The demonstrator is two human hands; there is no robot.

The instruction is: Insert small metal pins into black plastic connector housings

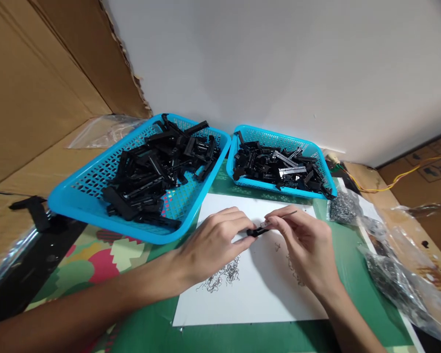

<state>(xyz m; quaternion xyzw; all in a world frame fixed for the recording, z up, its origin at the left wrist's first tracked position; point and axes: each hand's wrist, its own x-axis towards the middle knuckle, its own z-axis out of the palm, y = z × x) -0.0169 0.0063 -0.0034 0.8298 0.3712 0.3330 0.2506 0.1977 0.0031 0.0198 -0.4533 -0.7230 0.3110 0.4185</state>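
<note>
Over the white sheet, my left hand pinches one end of a small black plastic part between thumb and fingertips. My right hand is closed at the other end of that part. A thin, dark, rod-like tool sticks out past its fingers; its tip is too small to make out. Below my left hand lies a pile of small bent wire springs. More tiny wire pieces are scattered near my right hand, which partly covers them.
A large blue basket of black plastic parts stands at the left, a smaller blue basket of similar parts at the back. Plastic bags of small metal pieces lie along the right side. Cardboard rises on the left.
</note>
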